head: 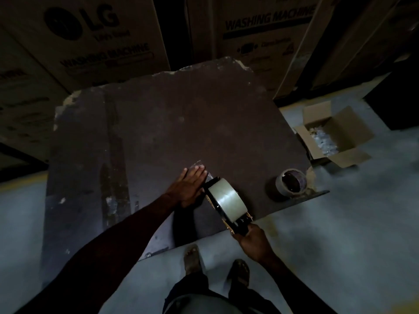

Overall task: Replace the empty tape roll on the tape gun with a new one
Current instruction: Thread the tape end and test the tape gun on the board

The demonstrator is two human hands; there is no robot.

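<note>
The tape gun (221,206) rests on the dark table (158,123) near its front edge, with a full pale tape roll (227,200) mounted on it. My right hand (250,237) grips the gun's handle at the table's edge. Just left of the gun's front end, my left hand (189,185) lies flat, fingers together, pressing down on a strip of clear tape (199,165) that shows past the fingertips. An empty tape core (291,183) stands on its side near the table's right front corner.
An open cardboard box (333,137) with pale filling sits on the floor right of the table. Large washing-machine cartons (90,35) stand behind the table. My feet (192,259) are on the grey floor close to the front edge.
</note>
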